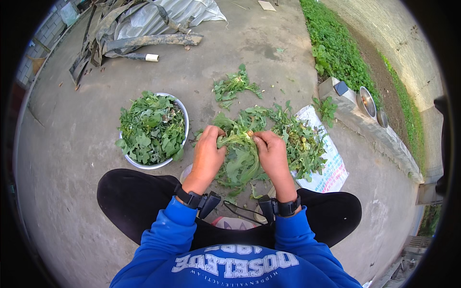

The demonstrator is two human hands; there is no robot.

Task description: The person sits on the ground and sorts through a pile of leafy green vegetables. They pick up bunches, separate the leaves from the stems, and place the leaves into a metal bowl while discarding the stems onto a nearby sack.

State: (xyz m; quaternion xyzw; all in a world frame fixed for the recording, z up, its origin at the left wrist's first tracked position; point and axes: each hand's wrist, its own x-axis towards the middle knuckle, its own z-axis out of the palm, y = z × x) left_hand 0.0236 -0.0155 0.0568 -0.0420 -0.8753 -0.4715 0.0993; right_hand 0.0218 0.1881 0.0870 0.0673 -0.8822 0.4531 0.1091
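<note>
Between my two hands is a leafy green plant (239,138) with a pale cut root end. My left hand (210,149) grips its leaves and stems from the left. With thumb and forefinger, my right hand (270,149) pinches the plant close to the root end. Loose leaves (237,172) lie on the concrete beneath. To the left stands a metal basin (187,124) heaped with green leaves (151,126). On the right, more leafy plants (302,140) rest partly on a white printed sack (333,172). A small clump of greens (237,84) lies farther forward.
A heap of plastic sheeting (144,28) lies at the far left. Along the right runs a low concrete curb (371,133) bearing a dark square object (340,88) and a metal bowl (366,101). Behind it grows a green plant bed (335,43).
</note>
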